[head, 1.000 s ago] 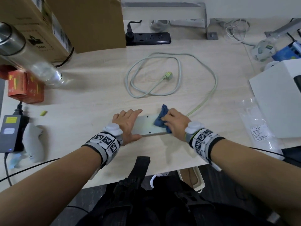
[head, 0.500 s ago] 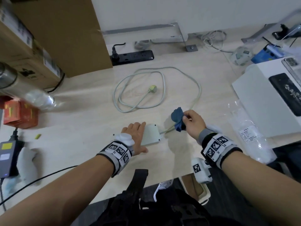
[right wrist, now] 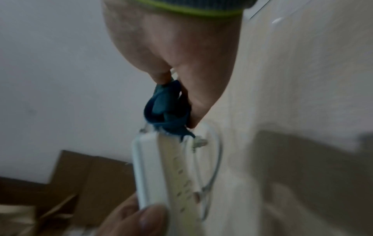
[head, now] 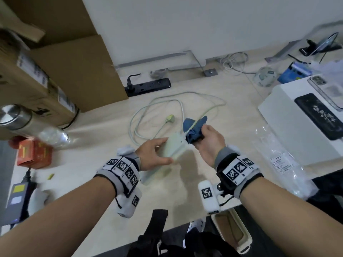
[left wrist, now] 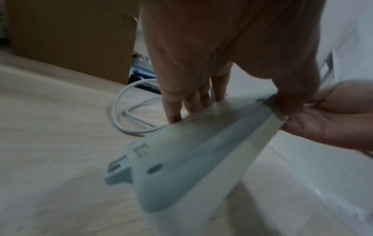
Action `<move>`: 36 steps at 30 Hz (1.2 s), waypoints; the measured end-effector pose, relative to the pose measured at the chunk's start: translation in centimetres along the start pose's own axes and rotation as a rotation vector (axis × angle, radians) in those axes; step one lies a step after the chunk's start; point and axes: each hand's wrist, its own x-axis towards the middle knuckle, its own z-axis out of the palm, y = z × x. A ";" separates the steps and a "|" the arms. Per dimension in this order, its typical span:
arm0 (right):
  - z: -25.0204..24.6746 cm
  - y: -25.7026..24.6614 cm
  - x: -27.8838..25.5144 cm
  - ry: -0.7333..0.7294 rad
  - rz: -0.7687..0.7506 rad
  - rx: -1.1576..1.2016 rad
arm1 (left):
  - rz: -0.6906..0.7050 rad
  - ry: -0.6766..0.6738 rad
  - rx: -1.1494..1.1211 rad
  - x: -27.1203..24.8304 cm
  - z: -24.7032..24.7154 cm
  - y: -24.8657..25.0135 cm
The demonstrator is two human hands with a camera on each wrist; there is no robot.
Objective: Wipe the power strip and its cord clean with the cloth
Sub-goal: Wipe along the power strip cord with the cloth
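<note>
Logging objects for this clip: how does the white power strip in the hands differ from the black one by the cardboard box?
The white power strip is lifted and tilted, gripped by the left hand; the black power strip lies flat on the desk. The black one has a plug in it; the white one's sockets look empty, and its own plug lies loose on the desk. Both are long, multi-socket bars.

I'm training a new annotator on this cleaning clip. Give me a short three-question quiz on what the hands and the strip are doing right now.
1. True or false: the pale white plastic power strip lies flat on the light wooden desk.
2. Which hand grips the bunched dark blue cloth: (a) left hand, (b) right hand?
3. Fill in: the cloth is wrapped round the pale cord right where it leaves the ____.

Key: 1 false, the left hand holds it lifted and tilted; 2 b; 3 power strip.
</note>
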 end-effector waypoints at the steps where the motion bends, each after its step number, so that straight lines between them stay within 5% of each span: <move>1: 1.5 -0.4 -0.1 -0.029 -0.034 -0.020 | 0.006 -0.023 -0.047 0.0 -0.4 0.2; 4: 5.4 -1.7 -0.3 -0.121 -0.102 -0.077 | 0.022 -0.063 -0.135 -0.1 -1.8 1.1; 7: 8.5 -2.4 -0.6 -0.245 -0.138 -0.262 | 0.071 -0.069 0.032 -0.8 -3.0 2.2; 10: 10.5 -2.2 -1.0 -0.179 -0.159 -0.391 | 0.117 0.043 0.203 -1.7 -3.4 2.6; 13: 11.3 -2.2 -1.6 -0.223 -0.135 -0.317 | 0.055 0.140 0.084 -1.7 -3.8 2.3; 24: 12.6 -3.5 -1.8 -0.126 -0.081 -0.242 | -0.016 -0.122 -0.251 -0.3 -6.3 2.8; 31: 13.8 -4.2 -1.4 0.025 -0.142 -0.151 | 0.103 0.403 0.164 0.5 -4.2 4.0; 36: 14.0 -5.0 -1.6 0.085 -0.142 -0.207 | 0.191 0.478 0.105 0.6 -4.9 4.0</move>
